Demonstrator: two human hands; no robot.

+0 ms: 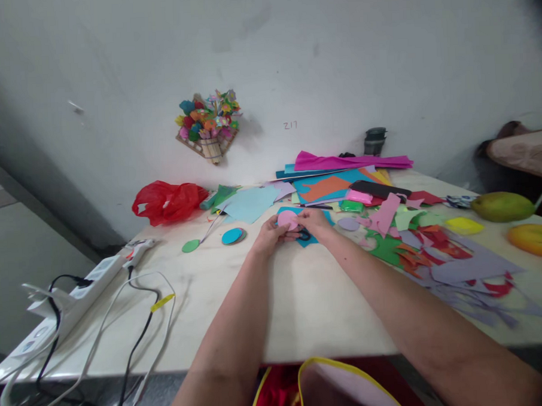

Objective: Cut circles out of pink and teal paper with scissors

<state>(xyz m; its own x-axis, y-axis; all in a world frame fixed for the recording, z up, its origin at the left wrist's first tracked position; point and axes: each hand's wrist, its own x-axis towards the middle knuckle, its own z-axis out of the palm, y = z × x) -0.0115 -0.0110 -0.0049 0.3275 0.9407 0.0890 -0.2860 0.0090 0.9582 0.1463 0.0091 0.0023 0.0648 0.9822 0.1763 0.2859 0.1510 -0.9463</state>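
Note:
A round pink paper disc (287,220) is held up between both hands over the middle of the table. My left hand (272,234) pinches its lower left side, with the thumb across the front. At its right edge, the fingers of my right hand (313,221) are closed on the disc. Behind and below the hands lies a blue paper sheet (309,242), partly covered, with the dark handle of what looks like scissors (305,234) on it. A lilac disc (348,224) rests just right of my right hand.
Left of the hands are a stack of blue-topped discs (232,236) and a green disc (191,246). Colourful paper scraps (426,250) spread over the right side, near a mango (502,206). A red plastic bag (170,201) and a power strip (86,283) with cables occupy the left.

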